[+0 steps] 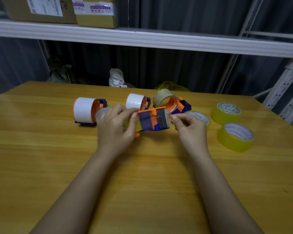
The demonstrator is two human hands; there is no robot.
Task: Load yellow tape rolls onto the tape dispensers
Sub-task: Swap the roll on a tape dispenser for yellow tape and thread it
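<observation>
My left hand (115, 127) grips an orange and blue tape dispenser (153, 119) with a yellow tape roll on it, held just above the wooden table (41, 149). My right hand (189, 128) pinches the tape end at the dispenser's cutter side. Two yellow tape rolls (226, 113) (235, 136) lie flat at the right, and a third roll (200, 118) is partly hidden behind my right hand.
Two dispensers with white rolls (85, 109) (136, 101) and one with a brownish clear roll (169, 102) stand at the back of the table. A white shelf (142, 39) with cardboard boxes (95, 12) runs above. Metal racking (287, 85) is at the right.
</observation>
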